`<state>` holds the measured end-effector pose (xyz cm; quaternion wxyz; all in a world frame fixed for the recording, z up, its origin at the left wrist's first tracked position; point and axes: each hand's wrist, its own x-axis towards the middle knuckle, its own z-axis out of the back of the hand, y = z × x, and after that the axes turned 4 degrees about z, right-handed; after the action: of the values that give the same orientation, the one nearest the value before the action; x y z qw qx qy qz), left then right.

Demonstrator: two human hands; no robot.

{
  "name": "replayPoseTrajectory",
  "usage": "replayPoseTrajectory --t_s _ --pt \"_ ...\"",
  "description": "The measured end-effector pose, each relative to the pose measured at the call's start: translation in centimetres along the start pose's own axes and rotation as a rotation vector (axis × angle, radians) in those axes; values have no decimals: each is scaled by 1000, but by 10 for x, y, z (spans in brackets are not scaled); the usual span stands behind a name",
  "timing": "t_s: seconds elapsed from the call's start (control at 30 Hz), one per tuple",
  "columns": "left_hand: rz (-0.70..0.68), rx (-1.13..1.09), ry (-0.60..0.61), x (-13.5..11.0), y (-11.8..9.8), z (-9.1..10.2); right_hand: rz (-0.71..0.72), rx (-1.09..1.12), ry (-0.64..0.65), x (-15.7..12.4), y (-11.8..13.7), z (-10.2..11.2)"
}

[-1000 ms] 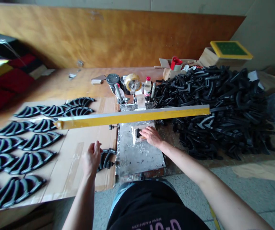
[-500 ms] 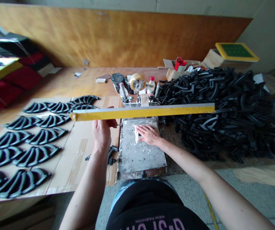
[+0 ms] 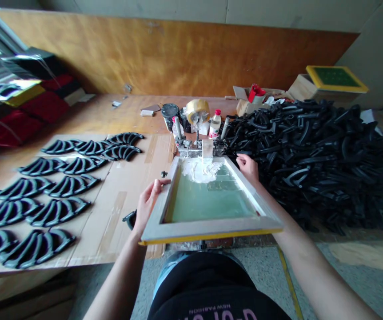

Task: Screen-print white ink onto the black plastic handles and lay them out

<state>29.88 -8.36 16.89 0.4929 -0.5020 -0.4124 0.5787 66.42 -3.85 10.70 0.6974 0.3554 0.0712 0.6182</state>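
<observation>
A screen-printing frame [image 3: 208, 229] lies over the metal printing base, its near edge toward me. Its green mesh [image 3: 208, 202] carries a smear of white ink [image 3: 200, 171] at the far end. My left hand [image 3: 149, 200] is closed at the frame's left side, fingers against the edge. By the right side, my right hand [image 3: 249, 168] has curled fingers; whether it touches the frame or holds anything is hidden. A pale squeegee [image 3: 207, 150] stands upright at the frame's far end, before the clamp [image 3: 186, 149]. A small black knob [image 3: 164, 174] sits left of the frame.
Rows of black fan-shaped parts [image 3: 58, 209] lie on cardboard [image 3: 111, 195] at left. A heap of black plastic parts [image 3: 311, 169] covers the right side. Behind the clamp stand a tape roll [image 3: 197, 109], a black tub [image 3: 170, 113] and a red-capped bottle [image 3: 215, 124].
The frame has swung down from a raised, edge-on position over the metal base. My right hand has left the base for the frame's right side; my left hand has moved slightly nearer me.
</observation>
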Motion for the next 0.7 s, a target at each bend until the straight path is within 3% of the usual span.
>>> replayPoseTrajectory --t_s 0.07,0.13,0.2,0.3,0.4,0.47,0.6,0.7 --pt "77 61 80 -8 23 2 79 22 -61 15 18 -6" --pt "156 107 110 -11 51 0 275 -19 -44 25 41 -15" --pt "209 163 90 -11 77 -6 440 -120 46 31 62 -28" --pt "208 247 44 -6 103 -14 501 -279 252 30 80 -49" --pt "197 276 51 -2 111 -16 475 -371 385 17 85 -63" --pt "199 278 61 -1 111 -15 540 -364 435 2 86 -63" --pt "203 267 65 -1 112 -14 844 -233 605 -23 89 -42" --pt "203 250 60 -2 112 -14 911 -173 706 -21 90 -27"
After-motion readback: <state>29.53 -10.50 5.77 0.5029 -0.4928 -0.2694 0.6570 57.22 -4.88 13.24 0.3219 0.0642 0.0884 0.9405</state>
